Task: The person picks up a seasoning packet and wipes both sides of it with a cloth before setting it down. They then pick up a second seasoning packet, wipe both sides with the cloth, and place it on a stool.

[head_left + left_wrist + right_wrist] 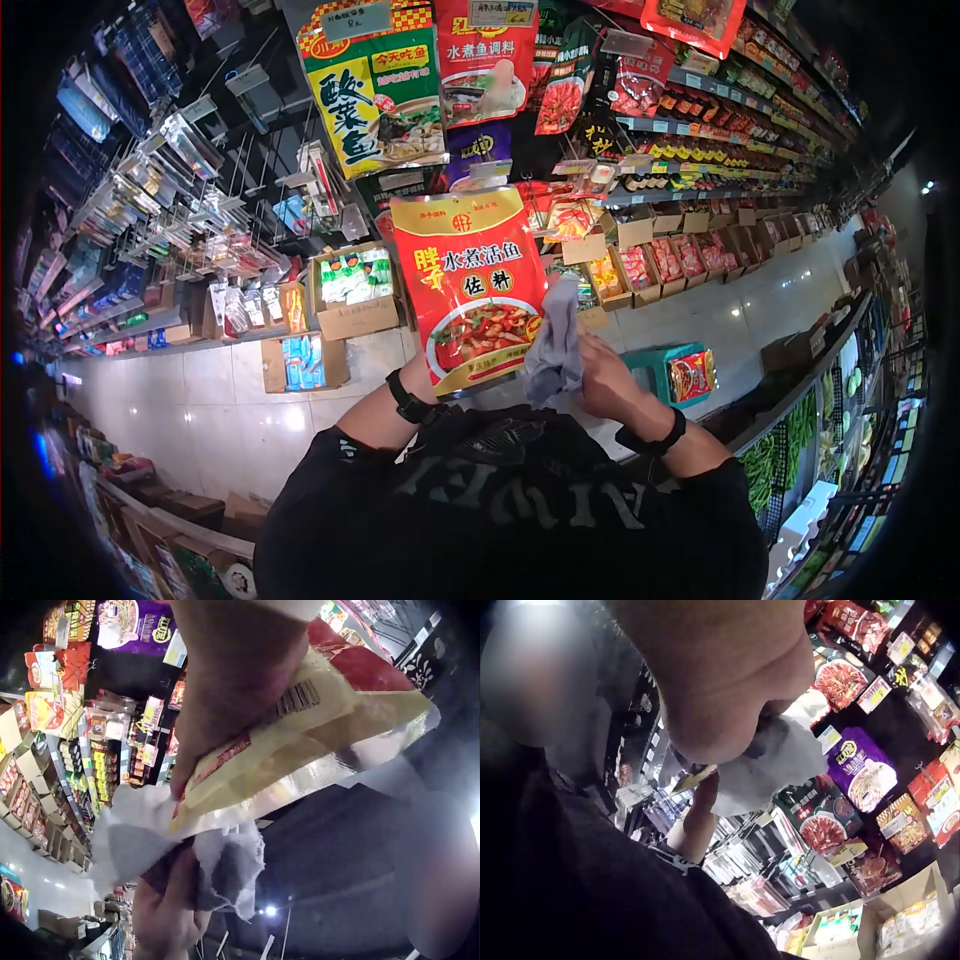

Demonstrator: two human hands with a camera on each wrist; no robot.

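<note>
A large red and gold seasoning packet (485, 255), printed with a bowl of fish, faces up in front of the chest. My left hand (232, 690) grips it from behind, and the packet hides most of that hand in the head view. At the packet's right edge my right hand (608, 380) holds a grey cloth (556, 340). The cloth is bunched and hangs down past the fingers. In the left wrist view the cloth (135, 825) overlaps the end of the packet, and the right hand (172, 907) pinches it from below.
Hanging seasoning packets (380, 90) fill the rack ahead. Open cardboard boxes (358, 318) of goods stand at its foot. On the floor to the right is a green stool (645, 372) with a red packet (692, 375) on it. Vegetable shelves (775, 465) run along the right.
</note>
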